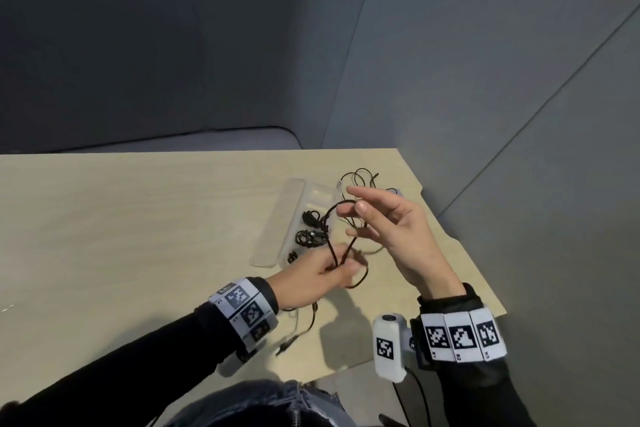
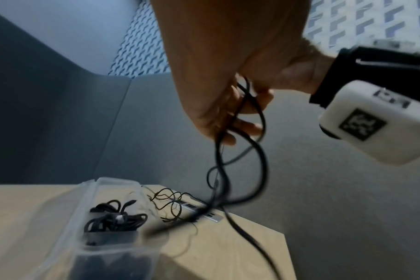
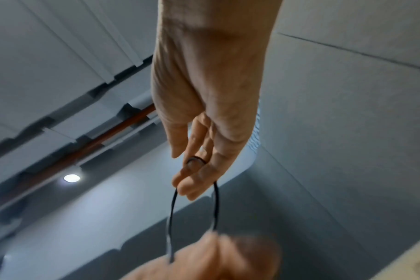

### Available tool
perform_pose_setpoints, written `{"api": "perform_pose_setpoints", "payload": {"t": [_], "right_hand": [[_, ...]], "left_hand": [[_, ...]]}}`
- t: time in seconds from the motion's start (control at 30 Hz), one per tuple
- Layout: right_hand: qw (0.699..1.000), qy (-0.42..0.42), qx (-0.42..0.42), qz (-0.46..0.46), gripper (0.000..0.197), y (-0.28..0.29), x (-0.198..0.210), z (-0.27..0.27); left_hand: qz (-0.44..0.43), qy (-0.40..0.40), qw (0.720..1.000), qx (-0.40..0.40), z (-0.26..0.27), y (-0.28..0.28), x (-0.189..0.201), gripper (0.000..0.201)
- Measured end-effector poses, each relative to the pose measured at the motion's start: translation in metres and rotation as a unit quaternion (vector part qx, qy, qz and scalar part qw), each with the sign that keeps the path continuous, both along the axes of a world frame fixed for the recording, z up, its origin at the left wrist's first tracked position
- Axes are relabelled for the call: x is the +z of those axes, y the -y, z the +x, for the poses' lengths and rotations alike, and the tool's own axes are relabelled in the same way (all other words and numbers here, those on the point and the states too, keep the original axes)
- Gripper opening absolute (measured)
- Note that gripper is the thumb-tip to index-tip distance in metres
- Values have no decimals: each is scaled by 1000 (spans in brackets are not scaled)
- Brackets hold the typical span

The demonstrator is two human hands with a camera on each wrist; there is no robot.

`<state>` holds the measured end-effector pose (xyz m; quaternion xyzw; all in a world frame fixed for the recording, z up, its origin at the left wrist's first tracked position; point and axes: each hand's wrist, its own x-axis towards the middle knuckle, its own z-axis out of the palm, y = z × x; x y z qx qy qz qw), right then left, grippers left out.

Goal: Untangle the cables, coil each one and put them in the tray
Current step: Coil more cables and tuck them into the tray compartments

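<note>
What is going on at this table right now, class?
A person is coiling a black cable above the table. The left hand grips the gathered strands, while the right hand holds a loop of it up on its fingers. The clear tray already holds a few coiled cables. A thin tangled cable still lies on the table behind the tray.
</note>
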<state>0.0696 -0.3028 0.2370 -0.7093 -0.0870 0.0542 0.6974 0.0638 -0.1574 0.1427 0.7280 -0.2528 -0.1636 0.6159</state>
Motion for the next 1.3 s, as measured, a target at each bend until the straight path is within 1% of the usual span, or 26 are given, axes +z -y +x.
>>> {"api": "perform_pose_setpoints", "payload": {"t": [0.03, 0.1, 0.17, 0.2, 0.27, 0.33, 0.4, 0.47, 0.53, 0.57, 0.6, 0.67, 0.73, 0.8, 0.83, 0.93, 1.03, 1.1, 1.13, 1.2, 1.3], "right_hand": [[999, -20, -14, -22, 22, 8, -9, 7], [992, -65, -55, -91, 19, 27, -35, 25], [972, -116, -86, -188, 23, 50, -74, 44], [955, -135, -87, -250, 30, 59, -95, 53], [909, -155, -61, -381, 44, 71, -133, 71], [867, -137, -31, -479, 53, 76, -158, 90], [825, -93, -21, -557, 57, 74, -172, 111], [792, -59, -8, -608, 64, 69, -180, 132], [752, -67, 27, -655, 75, 61, -185, 149], [729, -78, 51, -679, 75, 57, -188, 156], [712, -90, 74, -693, 72, 55, -194, 160], [701, -122, 89, -697, 62, 49, -205, 160], [696, -118, 42, -707, 50, 44, -217, 147], [702, -81, -25, -707, 39, 40, -225, 128], [715, -70, -38, -695, 36, 38, -227, 118], [784, -84, -37, -614, 29, 30, -234, 82], [842, -94, -79, -525, 16, 21, -227, 48], [871, -97, -74, -476, 22, 18, -212, 35], [881, -96, -70, -458, 24, 19, -203, 32], [888, -89, -56, -447, 26, 24, -177, 29], [903, -42, -80, -419, 34, 32, -138, 30]], "left_hand": [[20, -21, 1000, 7, 3, -1, -6, 16], [69, -78, 994, 22, 9, -7, -19, 22], [108, -132, 984, 43, 13, -18, -29, 24], [116, -152, 980, 55, 14, -24, -33, 25], [118, -188, 972, 79, 16, -38, -36, 26], [115, -209, 965, 112, 18, -54, -34, 24], [121, -207, 958, 157, 21, -70, -30, 24], [124, -207, 951, 195, 24, -83, -30, 24], [118, -215, 948, 204, 24, -90, -28, 23], [118, -216, 948, 200, 23, -92, -26, 22], [118, -216, 949, 196, 22, -92, -24, 24], [125, -217, 949, 190, 21, -91, -23, 26], [128, -219, 947, 194, 21, -90, -25, 21], [123, -213, 949, 199, 22, -87, -28, 22], [121, -208, 950, 198, 21, -85, -29, 22], [131, -211, 954, 167, 18, -75, -35, 19], [151, -216, 957, 124, 15, -60, -41, 18], [140, -226, 956, 124, 14, -54, -44, 19], [130, -232, 956, 126, 13, -52, -43, 20], [111, -228, 959, 126, 12, -47, -43, 23], [82, -199, 969, 123, 9, -38, -41, 38]]}}
